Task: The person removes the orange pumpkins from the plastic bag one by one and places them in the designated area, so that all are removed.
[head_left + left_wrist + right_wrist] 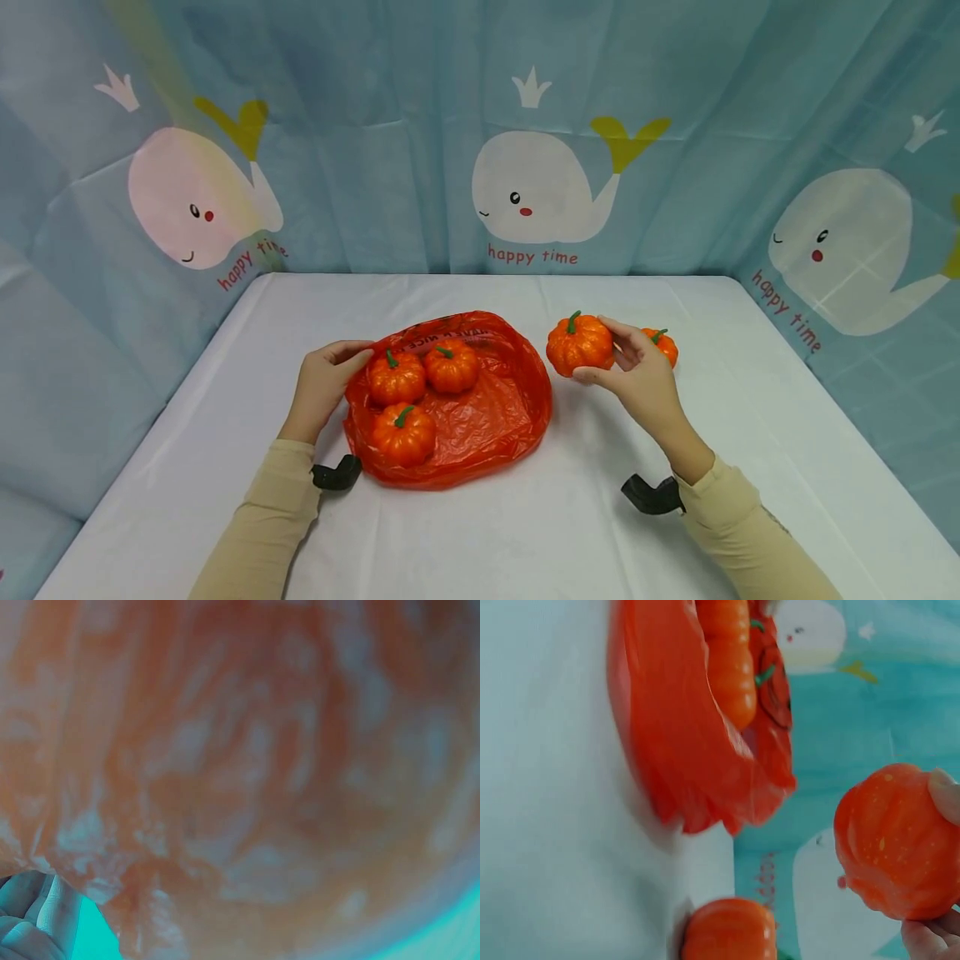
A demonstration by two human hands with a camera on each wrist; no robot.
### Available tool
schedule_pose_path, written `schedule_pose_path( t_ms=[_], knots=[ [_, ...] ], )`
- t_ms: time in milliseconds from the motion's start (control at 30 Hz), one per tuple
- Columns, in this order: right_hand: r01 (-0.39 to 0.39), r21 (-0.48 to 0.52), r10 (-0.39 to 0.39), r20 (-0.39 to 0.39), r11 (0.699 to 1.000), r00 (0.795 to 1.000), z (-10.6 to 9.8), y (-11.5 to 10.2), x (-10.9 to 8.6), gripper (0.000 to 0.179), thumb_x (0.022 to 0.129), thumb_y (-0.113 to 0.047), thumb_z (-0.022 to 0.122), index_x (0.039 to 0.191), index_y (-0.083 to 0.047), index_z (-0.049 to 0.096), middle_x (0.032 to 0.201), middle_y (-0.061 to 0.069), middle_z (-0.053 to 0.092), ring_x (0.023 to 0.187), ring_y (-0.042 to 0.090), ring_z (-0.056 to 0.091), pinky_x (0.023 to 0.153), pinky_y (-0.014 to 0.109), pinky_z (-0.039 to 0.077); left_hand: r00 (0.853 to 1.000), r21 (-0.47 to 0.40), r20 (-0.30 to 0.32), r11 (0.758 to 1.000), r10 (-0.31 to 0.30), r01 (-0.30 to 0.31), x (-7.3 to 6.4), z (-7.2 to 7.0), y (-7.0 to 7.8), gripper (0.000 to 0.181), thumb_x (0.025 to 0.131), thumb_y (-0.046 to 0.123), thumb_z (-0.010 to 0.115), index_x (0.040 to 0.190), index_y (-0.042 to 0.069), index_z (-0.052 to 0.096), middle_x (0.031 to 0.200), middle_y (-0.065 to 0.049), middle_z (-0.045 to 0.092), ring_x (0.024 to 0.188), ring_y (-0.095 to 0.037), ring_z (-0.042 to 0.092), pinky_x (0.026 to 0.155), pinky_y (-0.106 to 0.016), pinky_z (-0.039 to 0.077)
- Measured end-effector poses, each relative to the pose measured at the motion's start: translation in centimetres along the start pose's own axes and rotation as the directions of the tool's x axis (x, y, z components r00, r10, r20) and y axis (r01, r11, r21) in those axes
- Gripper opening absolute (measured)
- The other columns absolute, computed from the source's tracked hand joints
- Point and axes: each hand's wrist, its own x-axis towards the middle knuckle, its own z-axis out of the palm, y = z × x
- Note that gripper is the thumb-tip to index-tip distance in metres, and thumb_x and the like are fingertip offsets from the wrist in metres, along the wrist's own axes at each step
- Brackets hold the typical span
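Note:
An orange plastic bag (487, 417) lies open on the white table (525, 533) with three small orange pumpkins in it: two at the back (395, 379) (452, 367) and one at the front (404, 433). My left hand (358, 354) pinches the bag's left rim; the left wrist view shows only blurred bag film (247, 772) and my fingers (34, 922). To the right of the bag, my right hand (594, 350) grips a fourth pumpkin (573, 346) (892, 840) just above the table. Another pumpkin (666, 344) (731, 930) sits on the table behind that hand.
A blue curtain with white whales (536, 192) encloses the table at the back and on both sides. Bare white cloth stretches in front of the bag and out to the right (787, 433).

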Motion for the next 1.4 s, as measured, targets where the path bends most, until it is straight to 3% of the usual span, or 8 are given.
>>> schedule_pose_path(
  t_ms=[300, 600, 767, 1000, 1167, 1400],
  knots=[
    [-0.016, 0.031, 0.019, -0.103, 0.999, 0.995, -2.7, 1.1, 0.0, 0.076, 0.081, -0.015, 0.083, 0.145, -0.004, 0.045, 0.151, 0.015, 0.045, 0.143, 0.026, 0.042, 0.099, 0.011, 0.043, 1.000, -0.002, 0.003, 1.000, 0.007, -0.007, -0.1, -0.1, 0.1, 0.049, 0.097, 0.046, 0.061, 0.128, 0.009, 0.066, 0.132, -0.014, 0.064, 0.120, -0.021, 0.054, 0.084, -0.007, 0.046],
    [-0.066, 0.038, 0.073, -0.217, 0.997, 0.974, -5.2, 1.9, 0.0, 0.080, 0.080, -0.012, 0.083, 0.148, -0.004, 0.041, 0.156, 0.017, 0.040, 0.148, 0.026, 0.036, 0.102, 0.014, 0.041, 1.000, -0.013, 0.006, 1.000, 0.008, -0.008, -0.2, -0.2, 0.2, 0.048, 0.097, 0.045, 0.060, 0.129, 0.009, 0.066, 0.132, -0.014, 0.064, 0.119, -0.020, 0.053, 0.084, -0.007, 0.046],
    [-0.104, 0.036, 0.110, -0.299, 0.994, 0.948, -6.5, 2.5, -0.2, 0.079, 0.081, -0.011, 0.082, 0.148, -0.005, 0.041, 0.156, 0.013, 0.040, 0.147, 0.023, 0.037, 0.106, 0.016, 0.038, 1.000, 0.001, 0.001, 1.000, 0.008, -0.008, -0.1, -0.1, 0.2, 0.049, 0.096, 0.046, 0.061, 0.128, 0.009, 0.067, 0.131, -0.014, 0.065, 0.119, -0.020, 0.054, 0.086, -0.009, 0.046],
    [-0.105, 0.185, 0.169, -0.379, 0.977, 0.910, -8.4, 3.4, -0.3, 0.079, 0.078, -0.005, 0.083, 0.147, -0.006, 0.043, 0.155, 0.010, 0.043, 0.145, 0.019, 0.040, 0.100, 0.010, 0.041, 1.000, 0.008, -0.001, 1.000, 0.014, -0.014, 0.0, -0.1, 0.2, 0.049, 0.096, 0.047, 0.062, 0.127, 0.009, 0.067, 0.130, -0.013, 0.066, 0.117, -0.019, 0.054, 0.087, -0.012, 0.046],
    [-0.124, 0.230, 0.213, -0.416, 0.965, 0.884, -9.8, 4.0, -0.1, 0.080, 0.078, -0.006, 0.083, 0.148, -0.008, 0.043, 0.153, 0.009, 0.044, 0.141, 0.016, 0.044, 0.094, 0.006, 0.043, 1.000, 0.003, -0.003, 1.000, 0.009, -0.009, -0.1, -0.1, 0.2, 0.048, 0.096, 0.046, 0.062, 0.127, 0.009, 0.067, 0.130, -0.013, 0.065, 0.117, -0.018, 0.054, 0.086, -0.010, 0.046],
    [-0.167, 0.310, 0.307, -0.489, 0.936, 0.817, -11.0, 4.7, 0.4, 0.079, 0.078, -0.008, 0.084, 0.146, -0.012, 0.045, 0.147, 0.004, 0.049, 0.136, 0.011, 0.046, 0.086, 0.003, 0.045, 1.000, 0.010, -0.003, 1.000, 0.010, -0.010, -0.2, -0.1, 0.3, 0.048, 0.097, 0.045, 0.061, 0.127, 0.009, 0.067, 0.130, -0.013, 0.065, 0.119, -0.020, 0.054, 0.086, -0.010, 0.046]
  ],
)
